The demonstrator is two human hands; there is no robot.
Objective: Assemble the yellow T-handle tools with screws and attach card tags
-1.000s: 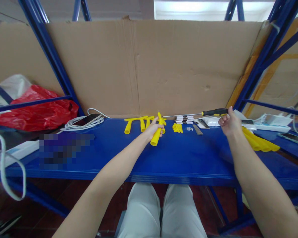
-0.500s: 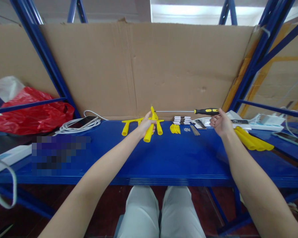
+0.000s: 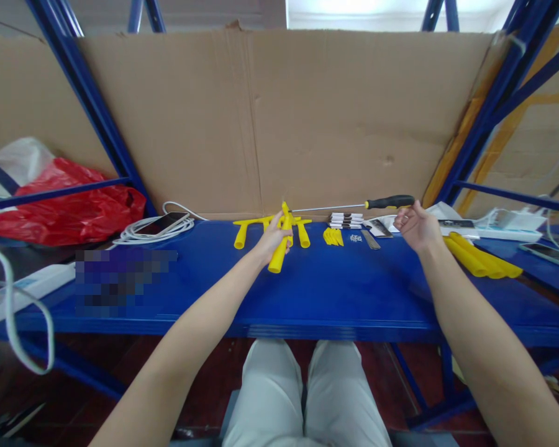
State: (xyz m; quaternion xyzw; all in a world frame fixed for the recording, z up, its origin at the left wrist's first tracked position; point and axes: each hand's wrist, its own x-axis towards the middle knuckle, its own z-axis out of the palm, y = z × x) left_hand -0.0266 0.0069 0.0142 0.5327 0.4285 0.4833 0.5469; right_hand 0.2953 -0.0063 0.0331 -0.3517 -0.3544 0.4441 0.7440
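Observation:
My left hand (image 3: 274, 240) is closed around a yellow plastic scraper handle (image 3: 277, 257), held tilted above the blue table. In my right hand (image 3: 419, 225), the fingertips pinch the end of a long screwdriver (image 3: 391, 202) with a black and yellow grip. Its thin shaft runs level to the left, and the tip meets the head of the held handle; the exact contact point is too small to make out. Behind my left hand lie more yellow handles of the same shape (image 3: 241, 236), partly hidden by it.
Right of the handles are small white boxes (image 3: 346, 220), yellow plastic pieces (image 3: 333, 237), tiny metal parts (image 3: 355, 238) and a flat metal blade (image 3: 371, 239). Yellow tubes (image 3: 482, 257) lie at right. Coiled white cable (image 3: 156, 228) is at left; a cardboard sheet (image 3: 330, 124) stands behind.
The screwdriver's grip has turned about its axis and sits slightly higher than its tip. Both hands keep their holds. The whole view has shifted a little.

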